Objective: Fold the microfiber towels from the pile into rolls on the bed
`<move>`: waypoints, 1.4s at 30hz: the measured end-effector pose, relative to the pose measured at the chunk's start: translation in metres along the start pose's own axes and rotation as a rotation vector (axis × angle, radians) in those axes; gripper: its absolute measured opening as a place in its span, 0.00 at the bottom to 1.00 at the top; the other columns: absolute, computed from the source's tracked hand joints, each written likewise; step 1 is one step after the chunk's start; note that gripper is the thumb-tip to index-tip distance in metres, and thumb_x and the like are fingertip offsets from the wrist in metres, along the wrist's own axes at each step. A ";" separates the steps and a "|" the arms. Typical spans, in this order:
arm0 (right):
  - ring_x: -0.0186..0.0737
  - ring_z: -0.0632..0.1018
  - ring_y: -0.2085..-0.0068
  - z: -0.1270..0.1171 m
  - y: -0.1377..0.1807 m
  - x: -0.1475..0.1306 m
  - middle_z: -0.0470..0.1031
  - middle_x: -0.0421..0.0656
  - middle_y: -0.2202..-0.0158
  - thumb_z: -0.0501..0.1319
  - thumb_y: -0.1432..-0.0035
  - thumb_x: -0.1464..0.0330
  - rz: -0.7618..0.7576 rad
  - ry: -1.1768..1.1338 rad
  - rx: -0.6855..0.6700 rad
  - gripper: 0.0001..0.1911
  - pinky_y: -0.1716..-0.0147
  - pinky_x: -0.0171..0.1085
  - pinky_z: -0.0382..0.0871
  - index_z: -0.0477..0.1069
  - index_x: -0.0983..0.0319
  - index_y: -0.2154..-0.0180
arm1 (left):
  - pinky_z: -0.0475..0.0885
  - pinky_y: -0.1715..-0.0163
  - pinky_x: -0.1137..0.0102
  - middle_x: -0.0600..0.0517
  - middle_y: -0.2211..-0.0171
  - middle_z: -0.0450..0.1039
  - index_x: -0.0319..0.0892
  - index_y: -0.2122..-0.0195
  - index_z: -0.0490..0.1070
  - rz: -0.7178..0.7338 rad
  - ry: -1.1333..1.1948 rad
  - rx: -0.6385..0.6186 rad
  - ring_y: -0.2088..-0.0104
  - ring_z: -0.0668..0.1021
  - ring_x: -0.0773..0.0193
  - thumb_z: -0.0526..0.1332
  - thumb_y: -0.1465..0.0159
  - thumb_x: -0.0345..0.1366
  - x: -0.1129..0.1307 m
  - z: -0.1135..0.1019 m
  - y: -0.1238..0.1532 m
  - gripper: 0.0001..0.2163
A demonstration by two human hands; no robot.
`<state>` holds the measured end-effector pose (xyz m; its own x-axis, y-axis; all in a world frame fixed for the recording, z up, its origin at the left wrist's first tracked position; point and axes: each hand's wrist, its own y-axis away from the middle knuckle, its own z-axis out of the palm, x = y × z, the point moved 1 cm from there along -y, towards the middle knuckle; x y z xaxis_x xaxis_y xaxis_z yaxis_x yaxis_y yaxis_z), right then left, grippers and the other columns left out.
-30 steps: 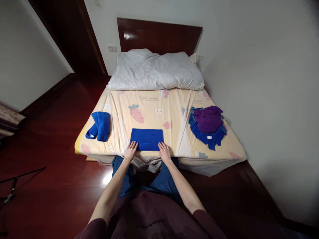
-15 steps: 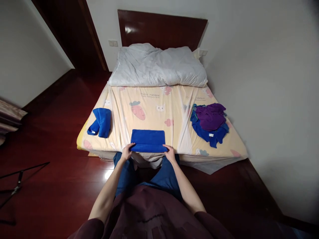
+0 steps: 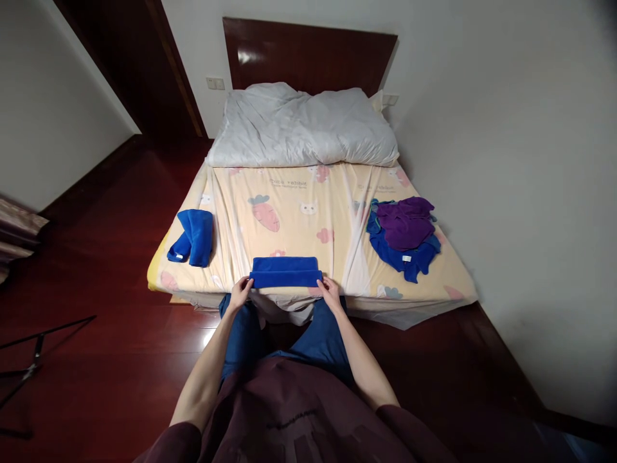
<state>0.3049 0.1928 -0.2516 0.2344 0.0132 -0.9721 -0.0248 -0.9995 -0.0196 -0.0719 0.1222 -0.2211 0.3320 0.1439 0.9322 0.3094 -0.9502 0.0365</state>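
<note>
While my left grip (image 3: 240, 294) and right grip (image 3: 330, 294) pinch opposite ends of a folded blue cloth (image 3: 285, 279) just inside the near edge of the bed (image 3: 299, 228), uneven tension could skew its layers or slip a corner loose.

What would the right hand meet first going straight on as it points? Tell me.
Most likely the folded blue cloth, whose right end the right hand pinches; depth is unclear.

Head cam, fwd/down @ bed (image 3: 299, 235)
</note>
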 end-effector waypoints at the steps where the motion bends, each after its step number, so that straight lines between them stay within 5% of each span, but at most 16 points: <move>1: 0.46 0.80 0.62 0.000 -0.001 0.001 0.80 0.49 0.63 0.63 0.46 0.56 0.008 -0.011 0.022 0.23 0.58 0.44 0.75 0.75 0.65 0.54 | 0.73 0.63 0.66 0.50 0.70 0.76 0.40 0.55 0.73 -0.008 0.010 0.011 0.68 0.77 0.60 0.59 0.39 0.55 -0.002 0.001 -0.001 0.24; 9: 0.44 0.79 0.66 0.003 -0.001 0.001 0.79 0.47 0.67 0.65 0.47 0.51 -0.001 -0.031 0.062 0.28 0.60 0.44 0.75 0.72 0.65 0.53 | 0.72 0.65 0.68 0.54 0.73 0.72 0.42 0.53 0.70 -0.035 0.056 0.052 0.71 0.76 0.63 0.60 0.40 0.55 -0.001 0.004 0.000 0.23; 12: 0.44 0.78 0.64 0.003 0.004 -0.012 0.78 0.50 0.61 0.63 0.45 0.51 -0.052 0.072 0.114 0.28 0.60 0.45 0.76 0.72 0.65 0.51 | 0.74 0.59 0.63 0.48 0.62 0.75 0.42 0.48 0.68 0.025 -0.030 0.125 0.63 0.78 0.59 0.61 0.39 0.52 0.011 0.000 0.005 0.23; 15: 0.46 0.77 0.52 0.002 0.015 -0.039 0.74 0.52 0.49 0.60 0.40 0.55 -0.220 0.262 0.196 0.26 0.49 0.48 0.72 0.68 0.62 0.44 | 0.72 0.48 0.57 0.42 0.46 0.70 0.43 0.42 0.64 0.232 -0.238 0.192 0.48 0.74 0.53 0.58 0.35 0.47 0.033 -0.004 0.013 0.23; 21: 0.46 0.67 0.37 0.015 0.031 -0.082 0.67 0.49 0.38 0.54 0.34 0.65 -0.536 0.565 -0.085 0.24 0.38 0.49 0.61 0.64 0.58 0.38 | 0.60 0.35 0.56 0.46 0.33 0.59 0.45 0.36 0.61 0.627 -0.613 -0.205 0.33 0.61 0.55 0.52 0.31 0.37 0.061 0.007 0.019 0.22; 27: 0.48 0.64 0.35 0.020 0.020 -0.061 0.65 0.47 0.35 0.53 0.38 0.72 -0.510 0.797 -0.224 0.27 0.38 0.51 0.60 0.65 0.59 0.38 | 0.55 0.33 0.54 0.42 0.31 0.54 0.38 0.32 0.55 0.453 -0.903 -0.240 0.31 0.58 0.51 0.53 0.40 0.27 0.042 0.024 0.009 0.32; 32: 0.51 0.65 0.36 0.020 0.002 -0.056 0.67 0.50 0.37 0.56 0.44 0.76 -0.473 0.867 -0.245 0.30 0.39 0.52 0.59 0.67 0.64 0.39 | 0.55 0.34 0.51 0.40 0.33 0.57 0.37 0.33 0.58 0.458 -0.964 -0.263 0.32 0.59 0.52 0.48 0.39 0.22 0.040 0.029 -0.004 0.31; 38: 0.50 0.71 0.44 0.002 0.009 -0.061 0.74 0.46 0.43 0.56 0.46 0.79 -0.458 0.792 -0.305 0.28 0.43 0.52 0.62 0.73 0.60 0.44 | 0.56 0.34 0.51 0.42 0.35 0.63 0.42 0.35 0.62 0.485 -0.861 -0.293 0.34 0.64 0.53 0.47 0.39 0.21 0.030 0.012 0.005 0.30; 42: 0.46 0.73 0.47 -0.013 0.023 -0.048 0.77 0.43 0.46 0.55 0.48 0.79 -0.395 0.586 -0.304 0.29 0.44 0.50 0.65 0.73 0.56 0.46 | 0.61 0.35 0.54 0.45 0.36 0.64 0.41 0.37 0.65 0.448 -0.590 -0.347 0.35 0.66 0.55 0.52 0.43 0.23 0.010 -0.005 0.015 0.31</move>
<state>0.3061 0.1688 -0.2027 0.6488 0.4384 -0.6220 0.4160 -0.8888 -0.1924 -0.0685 0.1079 -0.2097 0.8029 -0.2404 0.5455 -0.2256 -0.9696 -0.0952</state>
